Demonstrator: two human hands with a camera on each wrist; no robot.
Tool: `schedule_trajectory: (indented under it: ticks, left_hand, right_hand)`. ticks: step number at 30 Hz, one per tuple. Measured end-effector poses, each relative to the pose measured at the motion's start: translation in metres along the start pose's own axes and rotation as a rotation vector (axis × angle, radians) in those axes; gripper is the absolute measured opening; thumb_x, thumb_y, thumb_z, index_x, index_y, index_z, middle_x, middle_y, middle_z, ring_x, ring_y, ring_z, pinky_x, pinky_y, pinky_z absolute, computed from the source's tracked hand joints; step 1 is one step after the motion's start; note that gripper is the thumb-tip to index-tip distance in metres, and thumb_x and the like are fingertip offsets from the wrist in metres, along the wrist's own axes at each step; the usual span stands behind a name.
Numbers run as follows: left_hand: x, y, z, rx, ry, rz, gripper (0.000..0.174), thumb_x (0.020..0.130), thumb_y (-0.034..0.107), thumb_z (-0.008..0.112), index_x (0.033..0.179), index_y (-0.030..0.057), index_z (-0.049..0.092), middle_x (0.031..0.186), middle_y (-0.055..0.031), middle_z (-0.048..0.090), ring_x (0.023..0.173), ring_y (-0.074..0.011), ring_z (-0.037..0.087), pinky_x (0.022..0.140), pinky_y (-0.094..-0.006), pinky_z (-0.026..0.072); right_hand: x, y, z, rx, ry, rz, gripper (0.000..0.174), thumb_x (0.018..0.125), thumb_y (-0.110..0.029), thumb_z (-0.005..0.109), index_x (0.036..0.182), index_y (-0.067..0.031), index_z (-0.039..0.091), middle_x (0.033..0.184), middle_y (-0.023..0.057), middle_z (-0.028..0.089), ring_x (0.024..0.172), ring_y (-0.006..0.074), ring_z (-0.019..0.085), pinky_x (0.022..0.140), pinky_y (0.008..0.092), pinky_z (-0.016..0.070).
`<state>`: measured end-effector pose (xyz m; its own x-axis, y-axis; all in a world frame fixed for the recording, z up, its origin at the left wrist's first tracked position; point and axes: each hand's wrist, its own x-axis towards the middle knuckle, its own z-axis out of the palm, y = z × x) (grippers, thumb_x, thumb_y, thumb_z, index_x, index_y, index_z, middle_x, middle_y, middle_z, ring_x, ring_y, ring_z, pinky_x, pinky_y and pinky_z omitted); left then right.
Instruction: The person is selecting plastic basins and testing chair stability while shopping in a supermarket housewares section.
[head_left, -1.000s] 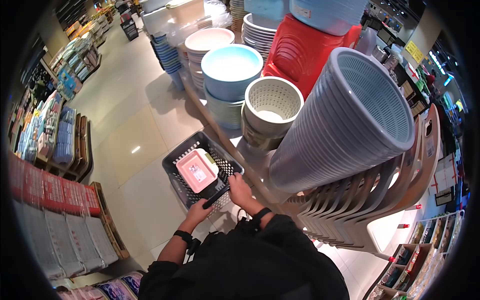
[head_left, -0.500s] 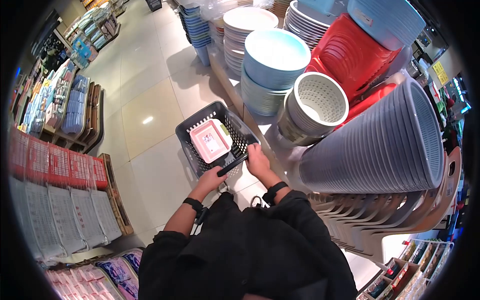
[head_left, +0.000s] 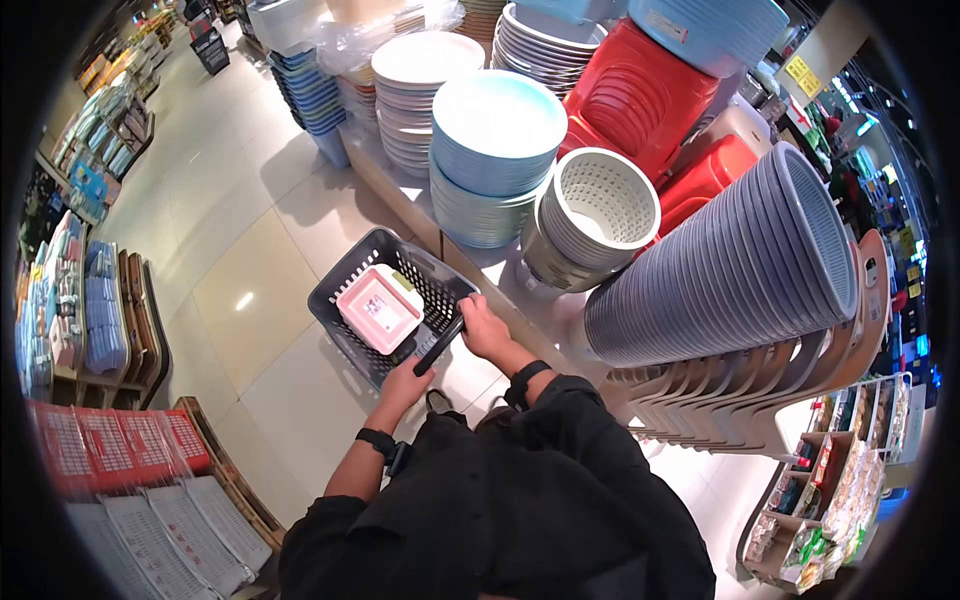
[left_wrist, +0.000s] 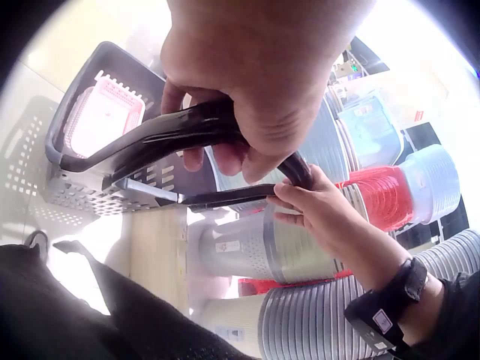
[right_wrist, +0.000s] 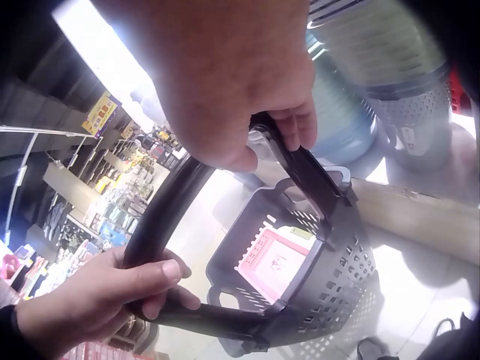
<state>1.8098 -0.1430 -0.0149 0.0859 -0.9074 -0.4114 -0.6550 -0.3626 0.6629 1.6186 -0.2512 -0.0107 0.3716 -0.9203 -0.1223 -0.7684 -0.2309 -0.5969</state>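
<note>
In the head view a dark grey shopping basket (head_left: pixel 440 283) hangs in front of my body, held by its black handle (right_wrist: pixel 161 214). My left hand (head_left: pixel 404 386) grips the near end of the handle. My right hand (head_left: pixel 486 329) holds the same handle further right, its fingers curled round it in the right wrist view. Inside the basket lies a pink plastic tray-like basket (head_left: pixel 375 310) with a printed label. Beside and partly under it is a white container (head_left: pixel 408 287) with a green tag, mostly hidden.
Right of the basket, a low display platform (head_left: pixel 395 205) bears stacked blue basins (head_left: pixel 490 160), pale perforated bins (head_left: pixel 590 215), tall grey-blue baskets (head_left: pixel 700 280) and red stools (head_left: pixel 640 95). Wrapped red and white goods (head_left: pixel 140 450) stand at lower left. A tiled aisle (head_left: pixel 235 250) runs ahead.
The head view swings right-to-left and back, so the basket shifts right, then left in it. Both hands stay on the handle and the pink basket stays inside.
</note>
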Motion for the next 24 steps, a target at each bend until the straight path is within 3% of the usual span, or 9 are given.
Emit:
schedule_trajectory:
  ticks: [4,11,24]
  left_hand:
    - [0.012,-0.01,-0.01,-0.039,-0.05,-0.054,0.039,0.082,0.044,0.066,0.1,0.0101,0.064,0.089,-0.0208,0.067,0.088,-0.0406,0.064,0.074,-0.0468,0.0505]
    - [0.018,-0.004,-0.019,0.015,0.095,-0.049,0.043,0.08,0.043,0.069,0.104,0.0081,0.063,0.09,-0.018,0.069,0.089,-0.0385,0.065,0.075,-0.0462,0.0506]
    - [0.038,-0.007,-0.039,0.067,0.227,-0.225,0.033,0.077,0.035,0.073,0.101,0.0139,0.064,0.093,-0.0144,0.069,0.09,-0.0342,0.065,0.075,-0.0442,0.0516]
  right_hand:
    - [0.011,-0.003,0.006,-0.024,0.01,-0.027,0.037,0.081,-0.006,0.057,0.115,-0.0101,0.043,0.128,0.0199,0.042,0.109,0.0416,0.054,0.087,0.0497,0.0478]
    - [0.034,-0.004,0.006,-0.005,0.007,-0.086,0.039,0.079,-0.006,0.06,0.114,-0.0098,0.043,0.127,0.0201,0.043,0.107,0.0412,0.056,0.085,0.0504,0.0491]
    - [0.069,-0.019,0.003,-0.011,-0.103,-0.157,0.04,0.081,-0.008,0.06,0.118,-0.0094,0.044,0.127,0.0213,0.042,0.107,0.0427,0.055,0.085,0.05,0.0491]
